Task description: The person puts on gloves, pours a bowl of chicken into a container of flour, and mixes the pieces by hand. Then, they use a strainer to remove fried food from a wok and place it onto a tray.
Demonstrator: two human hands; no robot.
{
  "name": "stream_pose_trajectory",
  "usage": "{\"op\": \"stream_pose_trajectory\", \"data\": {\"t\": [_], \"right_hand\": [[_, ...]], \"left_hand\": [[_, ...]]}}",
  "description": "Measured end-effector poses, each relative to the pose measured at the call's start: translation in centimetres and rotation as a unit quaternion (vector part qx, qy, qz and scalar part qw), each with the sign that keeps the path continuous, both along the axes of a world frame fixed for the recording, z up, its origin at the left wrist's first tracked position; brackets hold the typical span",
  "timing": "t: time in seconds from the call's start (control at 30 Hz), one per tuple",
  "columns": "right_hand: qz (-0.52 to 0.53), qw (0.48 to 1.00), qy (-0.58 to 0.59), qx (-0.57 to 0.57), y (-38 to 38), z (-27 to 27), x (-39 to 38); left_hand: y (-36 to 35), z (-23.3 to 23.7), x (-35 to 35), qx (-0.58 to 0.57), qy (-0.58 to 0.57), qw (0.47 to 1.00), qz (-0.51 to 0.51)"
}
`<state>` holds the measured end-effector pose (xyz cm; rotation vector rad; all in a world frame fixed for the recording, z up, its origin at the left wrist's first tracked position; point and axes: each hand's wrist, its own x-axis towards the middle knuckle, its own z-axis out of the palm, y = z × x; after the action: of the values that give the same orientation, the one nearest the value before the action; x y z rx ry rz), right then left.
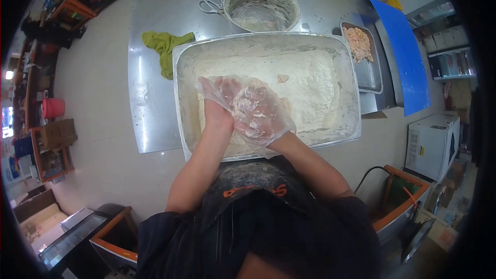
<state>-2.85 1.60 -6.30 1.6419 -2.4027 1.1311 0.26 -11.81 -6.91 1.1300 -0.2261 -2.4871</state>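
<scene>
My left hand (223,89) is in a loose clear plastic glove, over the left half of a metal tray (352,106) of white flour (310,80). Close against it is my right hand (261,116), also gloved, its back smeared with flour and its fingers curled downward. Whatever lies under the right hand is hidden. Beyond its knuckles a floured pale lump (256,82) shows in part. A small piece of what looks like raw meat (282,78) lies on the flour ahead. The left fingers are partly hidden by the glove and the right hand.
Behind the tray stands a round metal bowl (293,13) with residue on its wall, beside scissors (211,4). A green cloth (164,46) lies left on the steel table (147,113). At the right is a smaller metal tray (369,80) with pale pink meat pieces (357,43).
</scene>
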Motion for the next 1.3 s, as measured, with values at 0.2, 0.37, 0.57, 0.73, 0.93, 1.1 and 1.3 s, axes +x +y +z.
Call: {"op": "stream_pose_trajectory", "data": {"t": [0.2, 0.37, 0.57, 0.73, 0.93, 1.1, 1.3], "right_hand": [[0.058, 0.985, -0.028, 0.162, -0.7, 3.0, 0.2], [0.094, 0.979, 0.022, 0.179, 0.2, 6.1, 0.7], [0.063, 0.986, -0.125, 0.086, 1.0, 2.7, 2.1], [0.177, 0.971, -0.162, 0.01, -0.7, 3.2, 3.4], [0.232, 0.963, -0.082, 0.113, -1.0, 6.9, 0.8], [0.09, 0.962, -0.181, 0.181, 7.6, 0.1, -6.8], [-0.144, 0.696, -0.321, 0.627, 14.5, -10.9, -9.7]], "left_hand": [[-0.4, 3.3, 1.4, -0.011, 0.145, 0.971, -0.189], [-0.9, 2.5, 1.1, -0.042, -0.022, 0.928, -0.369], [-0.8, 2.1, 2.0, -0.117, -0.012, 0.959, -0.26], [-0.2, 3.7, 2.6, -0.005, 0.103, 0.966, -0.238], [-1.1, 2.4, 0.2, -0.193, 0.03, 0.954, -0.228], [-7.5, 0.2, 1.7, -0.634, -0.258, 0.612, -0.396], [-7.8, 1.4, 2.9, -0.607, -0.245, 0.578, -0.488]]}}
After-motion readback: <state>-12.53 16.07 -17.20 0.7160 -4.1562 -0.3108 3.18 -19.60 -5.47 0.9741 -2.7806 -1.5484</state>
